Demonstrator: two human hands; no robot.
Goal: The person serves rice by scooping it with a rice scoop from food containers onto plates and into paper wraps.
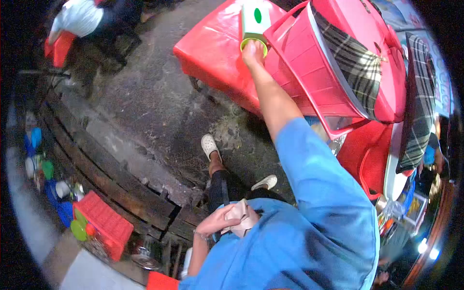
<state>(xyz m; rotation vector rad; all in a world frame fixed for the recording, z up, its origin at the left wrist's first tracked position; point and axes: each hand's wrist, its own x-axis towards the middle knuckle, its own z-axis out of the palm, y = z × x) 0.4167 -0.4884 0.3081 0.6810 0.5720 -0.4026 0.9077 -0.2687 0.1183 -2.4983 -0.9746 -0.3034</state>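
My right hand (253,52) reaches over a red-covered table (212,50) at the top. Its fingers go down into a small round yellow-green container (262,44) and are hidden, so what they hold cannot be made out. Right beyond the container stands a green and white box (256,20) with a dark green oval on it. My left hand (216,220) is at my waist, with its fingers wrapped round a crumpled beige bundle (243,217) that looks like cloth or paper.
Large pink plastic baskets (309,63) with checked cloth (357,72) stand right of my right arm. A red crate (104,224) lies at lower left, beside slatted boards (140,193). A person in a light top (79,19) is at upper left. Lower right holds cluttered goods.
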